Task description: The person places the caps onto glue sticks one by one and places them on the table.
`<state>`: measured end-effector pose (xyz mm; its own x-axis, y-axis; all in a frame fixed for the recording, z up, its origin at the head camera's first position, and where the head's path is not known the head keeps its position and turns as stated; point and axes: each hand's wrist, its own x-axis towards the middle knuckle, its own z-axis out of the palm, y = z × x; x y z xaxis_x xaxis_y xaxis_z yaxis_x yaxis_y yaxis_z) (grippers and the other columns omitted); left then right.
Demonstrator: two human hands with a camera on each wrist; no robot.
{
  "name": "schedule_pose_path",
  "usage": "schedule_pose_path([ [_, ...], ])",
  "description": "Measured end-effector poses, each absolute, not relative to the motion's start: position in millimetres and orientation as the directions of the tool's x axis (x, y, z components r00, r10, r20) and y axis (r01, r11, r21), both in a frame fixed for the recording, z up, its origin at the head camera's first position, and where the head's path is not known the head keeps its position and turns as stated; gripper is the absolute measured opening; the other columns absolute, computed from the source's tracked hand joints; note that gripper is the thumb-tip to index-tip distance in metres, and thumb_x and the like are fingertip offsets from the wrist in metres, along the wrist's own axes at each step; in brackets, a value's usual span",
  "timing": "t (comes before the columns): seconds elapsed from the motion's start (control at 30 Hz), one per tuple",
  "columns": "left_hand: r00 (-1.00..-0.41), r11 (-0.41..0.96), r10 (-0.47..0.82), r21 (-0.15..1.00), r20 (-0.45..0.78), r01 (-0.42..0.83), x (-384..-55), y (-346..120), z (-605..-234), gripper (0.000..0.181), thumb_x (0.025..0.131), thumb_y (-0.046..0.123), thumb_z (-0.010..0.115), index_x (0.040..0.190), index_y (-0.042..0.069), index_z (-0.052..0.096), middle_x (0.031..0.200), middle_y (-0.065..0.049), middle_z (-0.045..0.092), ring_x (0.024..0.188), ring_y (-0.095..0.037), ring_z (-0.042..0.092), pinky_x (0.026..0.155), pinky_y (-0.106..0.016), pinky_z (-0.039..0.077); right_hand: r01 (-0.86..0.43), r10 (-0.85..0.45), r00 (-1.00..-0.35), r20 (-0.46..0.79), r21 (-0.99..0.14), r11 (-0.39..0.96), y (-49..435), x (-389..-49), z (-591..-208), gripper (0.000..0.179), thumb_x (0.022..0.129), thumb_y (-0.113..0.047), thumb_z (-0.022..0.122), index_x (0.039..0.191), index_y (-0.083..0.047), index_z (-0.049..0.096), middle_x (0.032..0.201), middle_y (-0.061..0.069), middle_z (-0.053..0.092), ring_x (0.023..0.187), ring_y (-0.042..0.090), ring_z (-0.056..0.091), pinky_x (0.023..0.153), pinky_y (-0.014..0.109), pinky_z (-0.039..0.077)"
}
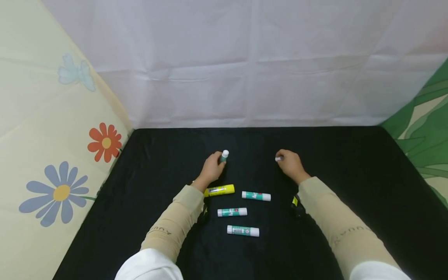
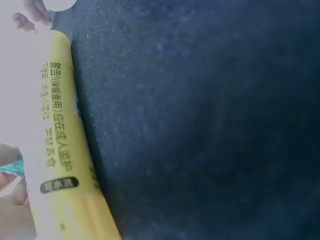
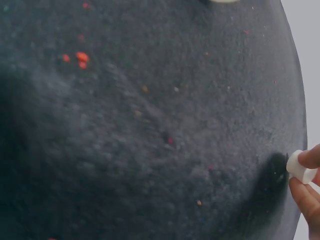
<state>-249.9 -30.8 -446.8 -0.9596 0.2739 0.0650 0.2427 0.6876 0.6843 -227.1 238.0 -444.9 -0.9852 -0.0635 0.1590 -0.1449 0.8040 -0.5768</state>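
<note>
My left hand (image 1: 210, 168) grips a green glue stick (image 1: 224, 157), held upright with its white end on top. In the left wrist view only a bit of its green barrel (image 2: 15, 166) shows between the fingers. Off to the right, my right hand (image 1: 291, 165) pinches a small white cap (image 3: 300, 167) between thumb and fingers. A yellow glue stick (image 1: 219, 190) lies by my left wrist and fills much of the left wrist view. Three green-and-white glue sticks lie nearer to me: one on the right (image 1: 256, 196), one in the middle (image 1: 232, 212) and one in front (image 1: 243, 231).
A black cloth (image 1: 273, 249) covers the table, with small coloured specks on it. Behind it hangs a white sheet (image 1: 245, 70). Flower-patterned fabric (image 1: 42, 136) stands on the left, and a green leaf print (image 1: 430, 136) on the right.
</note>
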Motion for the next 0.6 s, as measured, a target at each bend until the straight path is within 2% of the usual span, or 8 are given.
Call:
schedule_pose_path([
  [0.3, -0.949, 0.689, 0.304, 0.670, 0.080, 0.277, -246, -31, -444, 0.022, 0.083, 0.011, 0.057, 0.103, 0.003, 0.054, 0.092, -0.009, 0.053, 0.083, -0.021, 0.050, 0.074, -0.035, 0.040, -0.155, -0.069, -0.984, 0.164, -0.602, 0.784, 227, -224, -450, 0.010, 0.081, -0.002, 0.055, 0.088, 0.004, 0.059, 0.087, 0.020, 0.058, 0.076, 0.030, 0.053, 0.068, 0.043, 0.041],
  [0.6, -0.943, 0.692, 0.327, 0.663, 0.065, 0.286, -242, -29, -443, 0.025, 0.083, 0.012, 0.057, 0.107, 0.005, 0.055, 0.092, -0.008, 0.053, 0.080, -0.019, 0.048, 0.072, -0.032, 0.040, -0.163, -0.085, -0.985, 0.152, -0.640, 0.751, 217, -221, -446, 0.009, 0.079, -0.002, 0.058, 0.087, 0.002, 0.060, 0.087, 0.017, 0.059, 0.077, 0.028, 0.053, 0.067, 0.041, 0.042],
])
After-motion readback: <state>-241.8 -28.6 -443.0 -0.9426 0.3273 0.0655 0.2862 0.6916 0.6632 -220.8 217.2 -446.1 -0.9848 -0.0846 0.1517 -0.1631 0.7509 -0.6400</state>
